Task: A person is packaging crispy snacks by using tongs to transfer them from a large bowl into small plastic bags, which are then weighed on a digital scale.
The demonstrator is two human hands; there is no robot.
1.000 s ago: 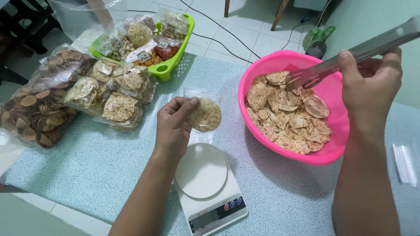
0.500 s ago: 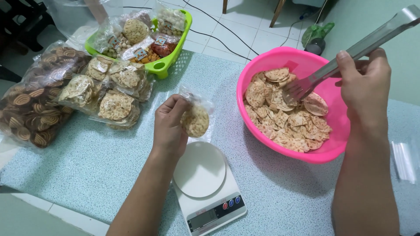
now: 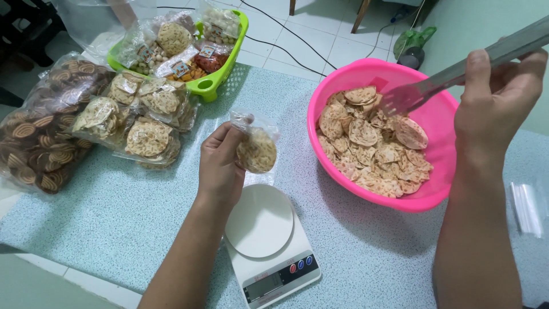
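While my left hand (image 3: 220, 166) stays raised above the white kitchen scale (image 3: 269, 243), it pinches a small clear bag (image 3: 255, 147) of round crackers between thumb and curled fingers. The grip is closed on the bag's left edge; the bag hangs clear of the scale's round platform, just above and behind it, not touching it.

To the right of the scale, the pink bowl (image 3: 437, 123) sits on the speckled table (image 3: 114, 212), holding a loose heap of thin round crackers (image 3: 372, 149). My right hand (image 3: 497, 109) is above the bowl's far right rim, fingers wrapped fully around the handles of metal tongs (image 3: 440, 80). The tongs slope down to the left, and their forked tips hover just over the heap near the bowl's back. I cannot tell whether the tips hold a cracker.

To the left of the scale and further back, several sealed bags of crackers (image 3: 143, 114) lie stacked on the table. A large bag of brown swirl biscuits (image 3: 34, 143) lies left of those. Behind them, a green basket (image 3: 220, 80) holds more packed snacks. To the right of the bowl, near the table edge, a sheaf of clear empty bags (image 3: 527, 209) lies flat.
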